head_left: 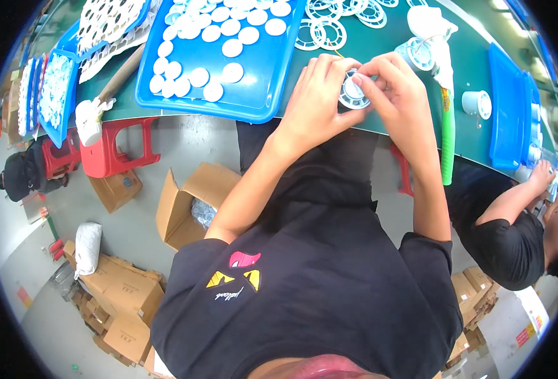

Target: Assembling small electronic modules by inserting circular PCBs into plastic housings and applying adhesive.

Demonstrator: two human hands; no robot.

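Note:
Over the near edge of the green table, my left hand (pixel 317 91) is closed around a round white plastic housing (pixel 353 101) with a slotted rim. My right hand (pixel 404 91) has its thumb and fingers on top of the same housing. Whether the right fingers also pinch a small part is hidden. Just left of my hands lies a blue tray (pixel 265 82) holding many loose white discs (pixel 232 72). Beyond them are several flat white slotted rings (pixel 328 33). A similar white housing (pixel 416 54) stands behind my right hand.
Right of my hands lies a green-handled tool (pixel 447 139) with a white-wrapped head, then a white cup-shaped part (pixel 476 103) and a blue tray (pixel 504 107). A wrapped-head mallet (pixel 89 120) overhangs the table edge at left. A co-worker (pixel 512 246) sits at right.

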